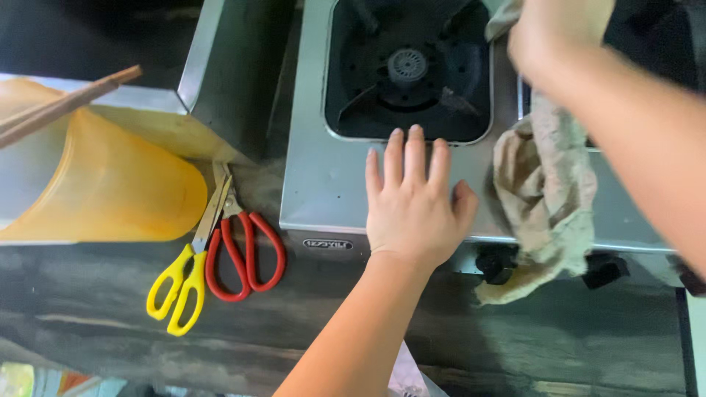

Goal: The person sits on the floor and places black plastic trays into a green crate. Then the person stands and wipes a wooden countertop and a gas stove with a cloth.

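Dark counter [110, 309] carries a steel stove [323, 184]; left hand [415, 206] rests flat, open and empty, while right hand [551, 29] pinches a limp, light rag [548, 191] by its top

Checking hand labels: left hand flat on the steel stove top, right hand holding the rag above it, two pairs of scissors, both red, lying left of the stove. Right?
Not quite. In the head view only one pair of scissors is red; the other pair has yellow handles. The rest holds: left hand lies flat on the stove top, right hand holds the rag above it.
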Demonstrator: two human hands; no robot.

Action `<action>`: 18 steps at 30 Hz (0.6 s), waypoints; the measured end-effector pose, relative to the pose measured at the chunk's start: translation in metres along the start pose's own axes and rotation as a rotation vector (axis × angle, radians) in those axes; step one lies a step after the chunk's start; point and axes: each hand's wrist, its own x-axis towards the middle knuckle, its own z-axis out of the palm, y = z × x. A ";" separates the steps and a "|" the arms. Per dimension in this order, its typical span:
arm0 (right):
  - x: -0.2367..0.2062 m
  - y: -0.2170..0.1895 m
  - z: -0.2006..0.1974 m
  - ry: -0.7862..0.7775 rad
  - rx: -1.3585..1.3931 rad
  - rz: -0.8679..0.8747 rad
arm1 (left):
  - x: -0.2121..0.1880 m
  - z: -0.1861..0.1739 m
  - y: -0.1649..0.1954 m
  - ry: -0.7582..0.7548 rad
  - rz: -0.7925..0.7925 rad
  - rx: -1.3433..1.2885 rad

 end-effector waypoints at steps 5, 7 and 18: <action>-0.073 -0.040 -0.083 -0.075 0.083 -0.055 | -0.004 0.000 0.000 -0.014 0.015 0.002; -0.104 -0.057 -0.119 -0.072 0.163 -0.048 | -0.006 0.000 0.000 -0.040 0.019 0.013; -0.197 -0.038 -0.182 -0.215 0.251 0.321 | -0.005 -0.001 0.000 -0.089 0.012 0.015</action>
